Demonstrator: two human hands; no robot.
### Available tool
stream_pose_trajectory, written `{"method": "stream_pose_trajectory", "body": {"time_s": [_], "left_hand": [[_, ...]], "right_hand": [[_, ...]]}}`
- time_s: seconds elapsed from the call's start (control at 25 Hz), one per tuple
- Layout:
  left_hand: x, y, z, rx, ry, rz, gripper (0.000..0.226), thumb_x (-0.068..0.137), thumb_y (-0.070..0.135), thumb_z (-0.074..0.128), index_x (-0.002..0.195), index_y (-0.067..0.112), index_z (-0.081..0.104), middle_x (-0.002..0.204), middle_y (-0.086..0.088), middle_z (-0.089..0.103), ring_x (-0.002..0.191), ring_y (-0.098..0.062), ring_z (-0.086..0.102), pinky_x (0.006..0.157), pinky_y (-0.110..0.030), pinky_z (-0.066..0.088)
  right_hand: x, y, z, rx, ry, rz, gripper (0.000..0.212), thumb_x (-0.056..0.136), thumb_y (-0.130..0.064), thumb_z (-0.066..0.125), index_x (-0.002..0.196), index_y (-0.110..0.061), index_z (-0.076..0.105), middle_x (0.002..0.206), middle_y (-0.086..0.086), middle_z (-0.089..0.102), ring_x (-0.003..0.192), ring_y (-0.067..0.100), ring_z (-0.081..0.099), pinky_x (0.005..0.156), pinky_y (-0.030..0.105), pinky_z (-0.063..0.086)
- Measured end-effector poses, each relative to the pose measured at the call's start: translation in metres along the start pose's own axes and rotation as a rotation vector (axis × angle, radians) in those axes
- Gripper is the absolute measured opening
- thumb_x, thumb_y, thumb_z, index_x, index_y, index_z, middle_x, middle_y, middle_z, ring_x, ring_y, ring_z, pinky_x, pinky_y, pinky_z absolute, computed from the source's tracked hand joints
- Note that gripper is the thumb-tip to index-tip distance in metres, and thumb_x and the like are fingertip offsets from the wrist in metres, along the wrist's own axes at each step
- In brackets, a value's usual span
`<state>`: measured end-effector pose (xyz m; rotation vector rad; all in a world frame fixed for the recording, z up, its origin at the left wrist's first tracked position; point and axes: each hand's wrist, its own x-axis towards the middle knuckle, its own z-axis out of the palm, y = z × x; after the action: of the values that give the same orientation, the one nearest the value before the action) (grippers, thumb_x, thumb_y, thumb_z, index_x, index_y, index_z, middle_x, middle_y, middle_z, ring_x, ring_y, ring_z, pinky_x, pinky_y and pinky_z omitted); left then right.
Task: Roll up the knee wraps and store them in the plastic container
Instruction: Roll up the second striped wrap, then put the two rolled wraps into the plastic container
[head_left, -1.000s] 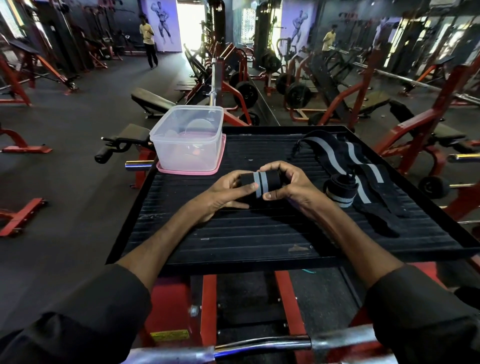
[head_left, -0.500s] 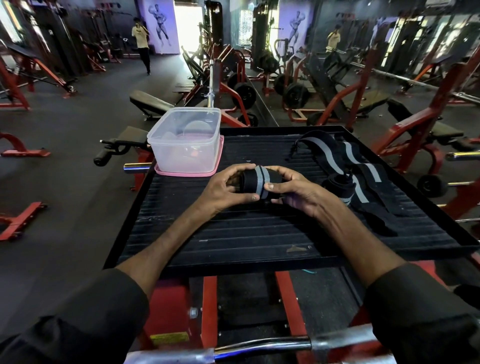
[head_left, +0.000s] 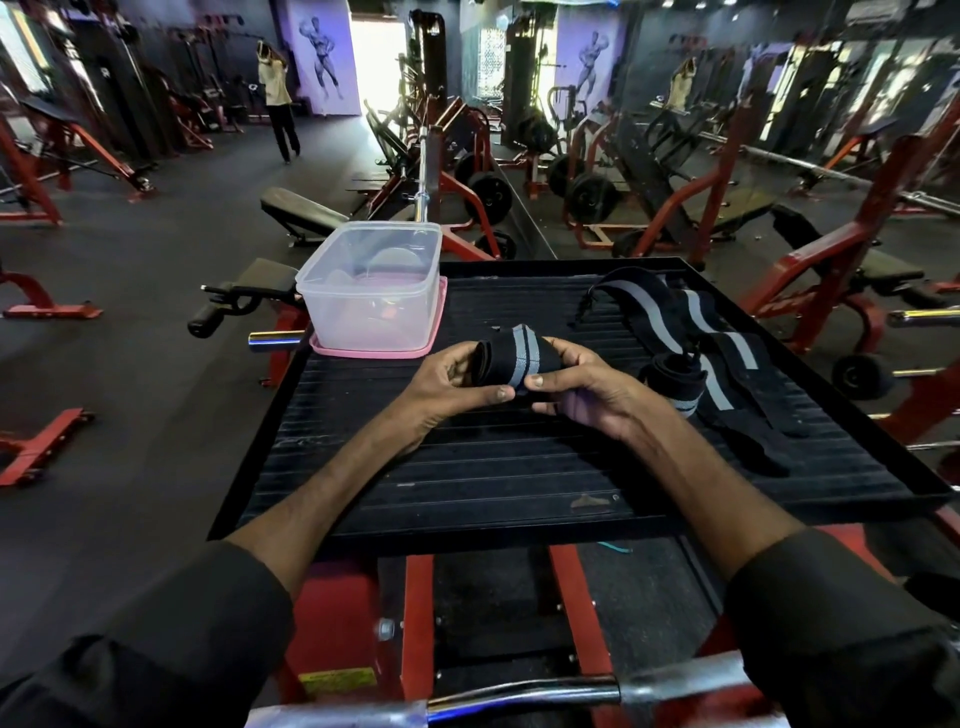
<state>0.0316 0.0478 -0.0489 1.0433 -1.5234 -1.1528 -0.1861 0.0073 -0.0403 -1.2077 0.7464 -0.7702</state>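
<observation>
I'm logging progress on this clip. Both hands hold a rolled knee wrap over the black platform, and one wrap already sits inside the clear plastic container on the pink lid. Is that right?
Not quite. The head view shows no wrap inside the plastic container. Both hands, left hand and right hand, do hold the rolled knee wrap over the black platform, and the container does sit on the pink lid.

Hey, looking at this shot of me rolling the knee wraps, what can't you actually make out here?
Head view only:
- Rolled wrap: its right end and underside are covered by the left hand and right hand.
- Second wrap: partly rolled; how tight cannot be told, the right hand hides its near edge.
- Plastic container: cloudy walls blur whatever lies inside.
- Pink lid beneath it: only its edge shows.
</observation>
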Motion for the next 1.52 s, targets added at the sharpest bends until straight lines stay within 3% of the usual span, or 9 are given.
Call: {"method": "stream_pose_trajectory", "body": {"time_s": [0.16, 0.44, 0.6, 0.72, 0.8, 0.92, 1.08, 1.24, 1.52], "left_hand": [[0.000, -0.003, -0.004, 0.088, -0.171, -0.122, 0.058, 0.086, 0.010, 0.078, 0.139, 0.014, 0.055, 0.135, 0.000, 0.066, 0.125, -0.010, 0.062, 0.107, -0.024, 0.048], [0.007, -0.001, 0.007, 0.000, -0.161, -0.196, 0.058, 0.088, 0.028, 0.075, 0.139, 0.031, 0.050, 0.139, 0.003, 0.058, 0.127, -0.006, 0.057, 0.106, -0.033, 0.046], [0.008, 0.006, 0.028, 0.080, -0.152, -0.133, 0.060, 0.093, 0.011, 0.070, 0.146, 0.017, 0.044, 0.139, -0.006, 0.054, 0.126, -0.015, 0.055, 0.108, -0.027, 0.043], [0.016, 0.012, 0.041, 0.137, -0.183, -0.100, 0.066, 0.091, 0.014, 0.073, 0.149, 0.019, 0.041, 0.145, -0.005, 0.048, 0.136, -0.015, 0.046, 0.113, -0.027, 0.037], [0.025, 0.011, 0.047, 0.214, -0.199, -0.084, 0.075, 0.088, 0.021, 0.077, 0.151, 0.022, 0.037, 0.152, -0.002, 0.041, 0.141, -0.014, 0.041, 0.115, -0.028, 0.034], [0.036, 0.001, 0.049, 0.340, -0.232, -0.053, 0.094, 0.073, 0.043, 0.085, 0.151, 0.026, 0.035, 0.153, 0.000, 0.039, 0.140, -0.013, 0.042, 0.118, -0.031, 0.034], [0.043, 0.000, 0.052, 0.506, -0.321, -0.049, 0.073, 0.077, 0.039, 0.085, 0.137, 0.036, 0.042, 0.131, 0.015, 0.057, 0.125, -0.001, 0.053, 0.114, -0.028, 0.038], [0.038, 0.008, 0.057, 0.591, -0.136, 0.042, 0.060, 0.069, 0.033, 0.092, 0.122, 0.032, 0.062, 0.115, 0.015, 0.069, 0.109, 0.001, 0.063, 0.104, -0.025, 0.047], [0.032, 0.048, 0.000, 0.576, 0.150, 0.161, 0.062, 0.068, 0.032, 0.092, 0.123, 0.029, 0.063, 0.116, 0.015, 0.068, 0.106, 0.010, 0.062, 0.091, -0.007, 0.044]], "right_hand": [[-0.012, -0.020, 0.000, -0.226, 0.088, -0.023, 0.056, 0.067, 0.003, 0.085, 0.117, -0.018, 0.071, 0.104, 0.007, 0.075, 0.094, 0.020, 0.068, 0.074, 0.030, 0.052], [-0.027, -0.031, -0.009, -0.825, 0.144, -0.108, 0.060, 0.067, -0.004, 0.091, 0.121, -0.013, 0.066, 0.121, 0.007, 0.068, 0.114, 0.018, 0.063, 0.102, 0.039, 0.051], [-0.039, -0.031, -0.019, -0.905, 0.176, -0.096, 0.073, 0.072, -0.008, 0.087, 0.137, -0.018, 0.055, 0.130, 0.002, 0.060, 0.121, 0.017, 0.056, 0.105, 0.040, 0.049], [-0.057, -0.051, -0.032, -0.822, 0.289, -0.186, 0.066, 0.079, -0.004, 0.083, 0.136, -0.022, 0.054, 0.123, 0.006, 0.061, 0.104, 0.017, 0.055, 0.090, 0.036, 0.052], [-0.071, -0.061, -0.047, -0.796, 0.395, -0.255, 0.065, 0.082, -0.006, 0.081, 0.138, -0.023, 0.053, 0.129, 0.008, 0.060, 0.108, 0.017, 0.052, 0.088, 0.033, 0.050], [-0.084, -0.067, -0.081, -0.829, 0.485, -0.098, 0.081, 0.083, -0.014, 0.081, 0.151, -0.025, 0.039, 0.139, 0.005, 0.049, 0.126, 0.018, 0.044, 0.092, 0.026, 0.043], [-0.083, -0.043, -0.111, -0.998, 0.397, 0.197, 0.104, 0.066, -0.042, 0.083, 0.154, -0.030, 0.030, 0.154, 0.008, 0.042, 0.143, 0.030, 0.037, 0.116, 0.047, 0.036], [-0.074, -0.028, -0.109, -0.901, 0.399, -0.038, 0.063, 0.067, -0.021, 0.093, 0.121, -0.020, 0.059, 0.114, -0.001, 0.067, 0.109, 0.016, 0.065, 0.092, 0.034, 0.053], [-0.007, -0.054, -0.057, -0.866, 0.297, -0.297, 0.064, 0.061, -0.026, 0.097, 0.115, -0.023, 0.063, 0.109, -0.013, 0.065, 0.102, 0.001, 0.062, 0.086, 0.020, 0.048]]}}
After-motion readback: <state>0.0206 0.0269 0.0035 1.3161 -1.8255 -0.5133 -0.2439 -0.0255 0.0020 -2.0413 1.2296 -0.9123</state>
